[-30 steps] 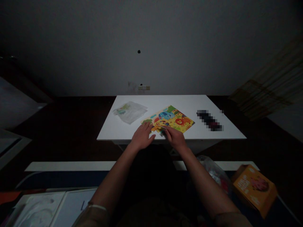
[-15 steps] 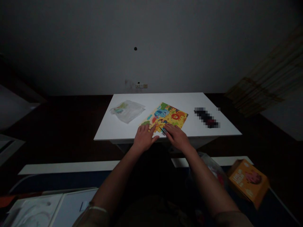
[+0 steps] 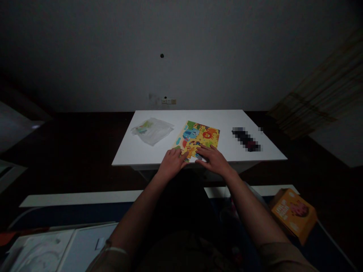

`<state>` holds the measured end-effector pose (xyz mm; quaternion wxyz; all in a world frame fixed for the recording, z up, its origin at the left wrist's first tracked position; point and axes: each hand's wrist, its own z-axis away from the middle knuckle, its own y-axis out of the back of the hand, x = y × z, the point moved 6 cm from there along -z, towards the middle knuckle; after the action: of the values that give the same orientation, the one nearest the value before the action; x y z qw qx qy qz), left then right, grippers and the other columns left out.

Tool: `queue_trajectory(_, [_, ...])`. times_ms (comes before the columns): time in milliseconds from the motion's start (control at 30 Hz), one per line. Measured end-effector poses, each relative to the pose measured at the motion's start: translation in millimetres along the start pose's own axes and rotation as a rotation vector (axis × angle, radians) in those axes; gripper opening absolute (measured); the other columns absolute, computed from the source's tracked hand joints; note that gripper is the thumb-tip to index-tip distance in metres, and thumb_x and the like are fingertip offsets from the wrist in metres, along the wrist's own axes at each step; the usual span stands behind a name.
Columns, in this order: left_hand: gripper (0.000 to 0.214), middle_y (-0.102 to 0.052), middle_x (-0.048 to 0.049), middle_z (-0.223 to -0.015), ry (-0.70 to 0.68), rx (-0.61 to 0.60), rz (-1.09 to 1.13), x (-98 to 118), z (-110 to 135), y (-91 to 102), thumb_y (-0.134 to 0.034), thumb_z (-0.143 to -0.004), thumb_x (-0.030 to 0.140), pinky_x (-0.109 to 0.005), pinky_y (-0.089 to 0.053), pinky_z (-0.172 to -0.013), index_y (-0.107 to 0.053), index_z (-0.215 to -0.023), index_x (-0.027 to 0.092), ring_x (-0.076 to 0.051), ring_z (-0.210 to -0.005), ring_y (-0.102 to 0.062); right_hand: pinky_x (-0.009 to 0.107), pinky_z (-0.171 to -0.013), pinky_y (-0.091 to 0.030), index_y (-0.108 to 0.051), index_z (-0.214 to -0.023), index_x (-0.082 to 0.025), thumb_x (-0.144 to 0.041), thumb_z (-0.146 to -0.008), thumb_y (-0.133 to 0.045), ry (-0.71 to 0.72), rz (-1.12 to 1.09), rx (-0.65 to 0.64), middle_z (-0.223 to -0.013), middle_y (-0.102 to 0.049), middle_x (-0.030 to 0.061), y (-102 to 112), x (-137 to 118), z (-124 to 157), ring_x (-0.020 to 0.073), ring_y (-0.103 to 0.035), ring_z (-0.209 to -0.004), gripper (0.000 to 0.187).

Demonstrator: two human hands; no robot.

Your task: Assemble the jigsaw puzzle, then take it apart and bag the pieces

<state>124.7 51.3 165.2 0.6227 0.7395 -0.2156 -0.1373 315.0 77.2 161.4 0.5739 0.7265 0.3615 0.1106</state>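
A flat, colourful animal picture board point(image 3: 193, 135), with a lion and an elephant on yellow, lies at the near edge of the white table. My left hand point(image 3: 171, 162) rests on its lower left corner, fingers stretched out and the thumb pointing inward. Across the lower right part lies my right hand point(image 3: 212, 160), palm down with its fingers spread. Between the two hands, a small grey-blue patch at the board's near edge is too dim to make out. Both hands cover parts of the near side.
A crumpled clear plastic bag point(image 3: 153, 131) lies on the table point(image 3: 127, 153) at the left. Some dark, pixelated thing point(image 3: 246, 139) is at the right. Beside my right forearm stands an orange box point(image 3: 293, 215); an open white box point(image 3: 85, 245) sits at lower left.
The board has turned a little anticlockwise and shifted left, so it lies straighter to the table. My right hand's fingers have spread farther apart on it; my left hand stays at its corner.
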Motion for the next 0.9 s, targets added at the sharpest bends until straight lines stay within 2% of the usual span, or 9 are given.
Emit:
queue_trajectory(167, [0.036,-0.064,-0.0067,-0.118,0.046,0.045,0.202,-18.1,-11.1,5.2,-0.045,-0.103,0.033,-0.038,-0.049,-0.096,-0.06,-0.135,0.03,-0.024,-0.11,-0.056,0.057,-0.116,-0.038,-0.062,-0.135,-0.033,-0.04,-0.099,-0.056,-0.048,-0.006,0.021,-0.141,-0.061,0.0016,-3.1,5.3,-1.9,0.0278,-0.051,-0.138,0.037])
queue_trajectory(267, [0.039,-0.061,-0.0067,-0.137,0.055,0.096,0.287,-31.3,-11.0,9.8,-0.042,-0.103,0.026,-0.036,-0.046,-0.108,-0.057,-0.138,0.023,-0.021,-0.123,-0.054,0.055,-0.117,-0.038,-0.062,-0.136,-0.033,-0.039,-0.1,-0.054,-0.057,0.018,0.01,-0.143,-0.059,0.0018,-3.6,4.2,-1.5,0.0267,-0.051,-0.138,0.037])
queue_trajectory(367, [0.044,-0.051,-0.0078,-0.152,0.032,0.045,0.241,-37.8,-3.5,6.3,-0.044,-0.1,0.022,-0.04,-0.037,-0.119,-0.052,-0.143,0.02,-0.022,-0.14,-0.045,0.054,-0.118,-0.036,-0.058,-0.141,-0.032,-0.04,-0.102,-0.05,-0.057,0.042,-0.018,-0.149,-0.054,0.0017,-3.6,2.8,-1.4,0.025,-0.048,-0.141,0.04])
queue_trajectory(500, [0.051,-0.043,-0.0062,-0.16,0.017,-0.033,0.169,-35.4,8.8,-0.6,-0.043,-0.1,0.026,-0.042,-0.031,-0.124,-0.041,-0.151,0.023,-0.023,-0.15,-0.035,0.054,-0.117,-0.038,-0.056,-0.143,-0.034,-0.043,-0.102,-0.051,-0.063,0.04,-0.063,-0.151,-0.052,0.0011,-3.7,10.1,-8.1,0.0258,-0.045,-0.143,0.042])
queue_trajectory(567, [0.052,-0.041,-0.0072,-0.16,0.005,-0.031,0.14,-31.0,12.4,-1.0,-0.043,-0.101,0.033,-0.044,-0.032,-0.124,-0.04,-0.152,0.024,-0.024,-0.15,-0.034,0.055,-0.115,-0.039,-0.055,-0.144,-0.035,-0.042,-0.102,-0.052,-0.053,0.031,-0.083,-0.151,-0.051,0.0013,-4.2,15.8,-13.7,0.0276,-0.044,-0.143,0.043])
queue_trajectory(700, [0.058,-0.039,-0.0127,-0.161,-0.027,0.001,0.085,-22.3,16.9,0.7,-0.047,-0.101,0.043,-0.046,-0.032,-0.123,-0.039,-0.153,0.018,-0.029,-0.151,-0.032,0.059,-0.113,-0.041,-0.053,-0.146,-0.034,-0.035,-0.101,-0.053,-0.014,0.008,-0.08,-0.15,-0.052,0.0025,-2.7,21.6,-20.3,0.0307,-0.045,-0.142,0.046])
queue_trajectory(800, [0.057,-0.039,-0.011,-0.161,-0.028,-0.01,0.064,-18.3,20.6,-0.1,-0.049,-0.101,0.043,-0.047,-0.036,-0.12,-0.04,-0.153,0.022,-0.028,-0.15,-0.035,0.062,-0.113,-0.04,-0.052,-0.147,-0.035,-0.034,-0.098,-0.056,0.006,-0.008,-0.066,-0.15,-0.052,0.0025,1.6,18.5,-17.0,0.0323,-0.046,-0.141,0.049])
queue_trajectory(900, [0.048,-0.045,-0.008,-0.158,-0.022,-0.018,0.071,-15.4,23.3,0.1,-0.046,-0.102,0.035,-0.045,-0.042,-0.114,-0.045,-0.15,0.027,-0.027,-0.144,-0.044,0.064,-0.113,-0.039,-0.052,-0.147,-0.035,-0.042,-0.093,-0.066,0.024,-0.029,-0.07,-0.149,-0.053,0.003,6.0,12.0,-9.2,0.0353,-0.046,-0.14,0.057])
